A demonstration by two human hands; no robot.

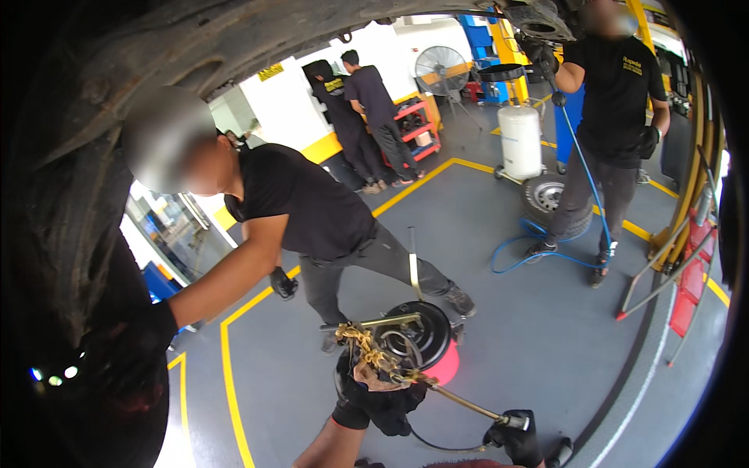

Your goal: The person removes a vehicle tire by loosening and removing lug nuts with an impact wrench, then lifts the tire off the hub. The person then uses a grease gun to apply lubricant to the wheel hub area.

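My left hand, in a black glove, is closed under a crumpled brown and yellowish rag near the lower middle. The rag bunches around one end of a metal tube. Along that tube, at its lower right end, my gloved right hand grips the fitting. A thin dark hose curves below, between my two hands. Just beyond the rag stands a pink bucket with a black round lid and a metal pump handle. Part of the lid is hidden by the rag.
A vehicle underside hangs overhead. At left a co-worker leans over, one gloved hand raised. Another person stands at right by a blue hose, wheel and white tank. A red metal stand is far right.
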